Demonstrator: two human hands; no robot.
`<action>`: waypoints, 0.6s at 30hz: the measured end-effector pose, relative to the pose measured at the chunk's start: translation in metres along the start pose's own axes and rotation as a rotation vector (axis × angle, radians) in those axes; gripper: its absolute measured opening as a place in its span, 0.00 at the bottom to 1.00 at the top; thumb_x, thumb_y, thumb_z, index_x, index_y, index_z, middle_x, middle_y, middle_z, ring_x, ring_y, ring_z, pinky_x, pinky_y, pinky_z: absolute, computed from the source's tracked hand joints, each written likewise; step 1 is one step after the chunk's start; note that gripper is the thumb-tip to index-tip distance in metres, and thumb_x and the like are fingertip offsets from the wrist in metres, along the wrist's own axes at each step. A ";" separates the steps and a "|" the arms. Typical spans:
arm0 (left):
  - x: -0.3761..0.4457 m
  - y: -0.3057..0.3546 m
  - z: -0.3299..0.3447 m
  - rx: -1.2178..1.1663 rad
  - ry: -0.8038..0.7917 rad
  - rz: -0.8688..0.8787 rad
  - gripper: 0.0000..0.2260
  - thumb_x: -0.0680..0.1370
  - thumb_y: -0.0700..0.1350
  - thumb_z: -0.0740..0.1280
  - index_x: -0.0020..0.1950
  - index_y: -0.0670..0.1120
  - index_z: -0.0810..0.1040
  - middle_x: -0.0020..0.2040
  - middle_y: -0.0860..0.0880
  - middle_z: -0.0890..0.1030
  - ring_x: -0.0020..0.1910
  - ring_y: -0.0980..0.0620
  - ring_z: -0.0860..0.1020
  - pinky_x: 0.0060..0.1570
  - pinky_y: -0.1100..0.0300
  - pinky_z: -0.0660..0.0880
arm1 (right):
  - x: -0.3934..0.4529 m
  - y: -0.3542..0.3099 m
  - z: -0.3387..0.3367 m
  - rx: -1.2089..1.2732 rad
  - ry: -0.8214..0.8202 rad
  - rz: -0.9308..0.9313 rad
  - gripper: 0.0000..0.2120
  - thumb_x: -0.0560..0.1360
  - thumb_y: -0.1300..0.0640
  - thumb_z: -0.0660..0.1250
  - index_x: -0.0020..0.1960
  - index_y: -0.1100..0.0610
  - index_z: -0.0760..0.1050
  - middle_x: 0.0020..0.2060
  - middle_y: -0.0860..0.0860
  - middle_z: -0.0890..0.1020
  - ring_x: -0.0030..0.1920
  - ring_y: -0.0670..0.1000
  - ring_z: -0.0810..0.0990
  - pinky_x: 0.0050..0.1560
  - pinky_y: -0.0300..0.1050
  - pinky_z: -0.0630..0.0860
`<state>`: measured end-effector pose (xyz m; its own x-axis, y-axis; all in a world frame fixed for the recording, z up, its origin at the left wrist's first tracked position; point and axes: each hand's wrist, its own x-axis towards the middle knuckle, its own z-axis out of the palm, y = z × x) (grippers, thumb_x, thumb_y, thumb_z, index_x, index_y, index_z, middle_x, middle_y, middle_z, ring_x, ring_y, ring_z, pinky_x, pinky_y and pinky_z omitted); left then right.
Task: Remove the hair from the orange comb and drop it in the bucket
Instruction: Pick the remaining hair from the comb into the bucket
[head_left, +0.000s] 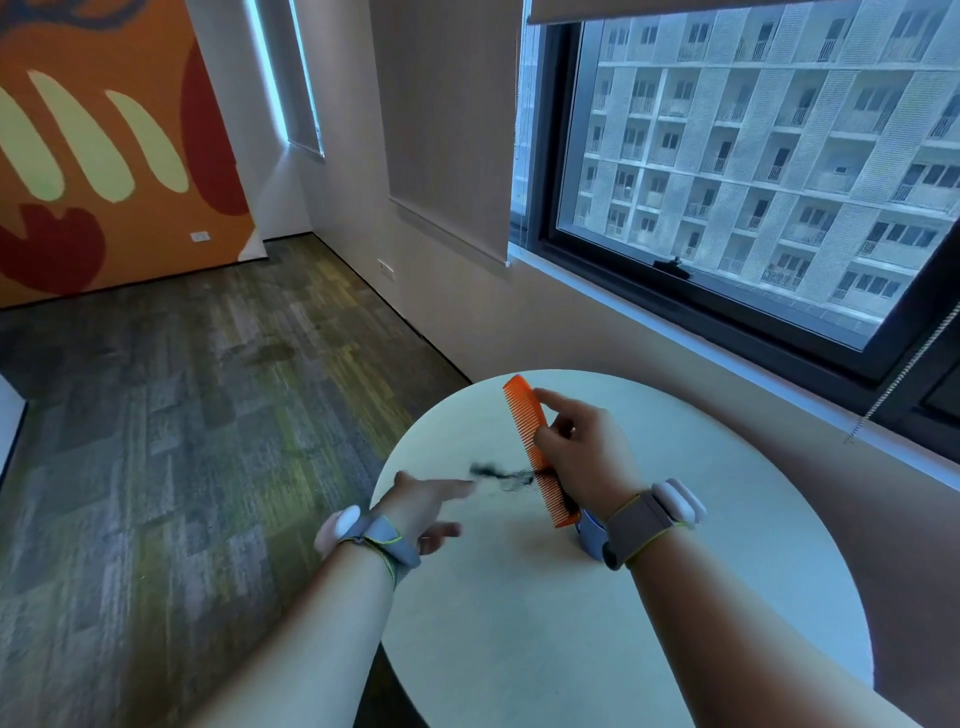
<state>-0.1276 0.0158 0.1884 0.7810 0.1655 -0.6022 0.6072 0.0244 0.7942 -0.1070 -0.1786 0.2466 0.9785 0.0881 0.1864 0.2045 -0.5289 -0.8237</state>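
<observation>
Head view, orange comb (530, 441) near upright, teeth facing left

Both forearms bare, reaching forward, a strapped band on each wrist. Right hand (582, 447): raised, fingers and thumb curled round the orange comb (535, 441), index finger extended along its spine. Left hand (421, 506): lower, motion-blurred, index finger and thumb pinching the hair (501, 474) strung from the comb's teeth; remaining fingers loosely spread.
</observation>
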 end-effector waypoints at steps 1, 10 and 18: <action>0.002 -0.003 -0.002 -0.055 0.041 0.000 0.24 0.74 0.45 0.73 0.65 0.45 0.66 0.51 0.47 0.74 0.25 0.50 0.79 0.29 0.62 0.65 | 0.001 0.000 -0.002 0.008 0.007 0.000 0.23 0.75 0.61 0.64 0.69 0.47 0.75 0.34 0.48 0.79 0.30 0.45 0.78 0.38 0.43 0.77; -0.036 0.020 0.039 -0.288 -0.388 0.281 0.13 0.81 0.48 0.66 0.61 0.43 0.81 0.51 0.43 0.84 0.40 0.44 0.80 0.41 0.52 0.77 | -0.001 0.011 0.008 0.154 0.014 0.034 0.19 0.79 0.58 0.67 0.68 0.48 0.75 0.40 0.46 0.82 0.43 0.51 0.84 0.53 0.53 0.81; -0.030 0.007 0.055 0.112 -0.308 0.505 0.04 0.76 0.39 0.72 0.44 0.47 0.85 0.34 0.48 0.81 0.25 0.56 0.67 0.27 0.65 0.65 | -0.006 0.012 -0.009 0.277 0.117 0.077 0.12 0.78 0.61 0.68 0.57 0.50 0.82 0.41 0.54 0.83 0.35 0.48 0.81 0.44 0.56 0.82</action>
<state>-0.1394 -0.0431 0.2075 0.9730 -0.1639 -0.1622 0.1490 -0.0900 0.9847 -0.1102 -0.1934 0.2403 0.9850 -0.0498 0.1653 0.1452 -0.2786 -0.9494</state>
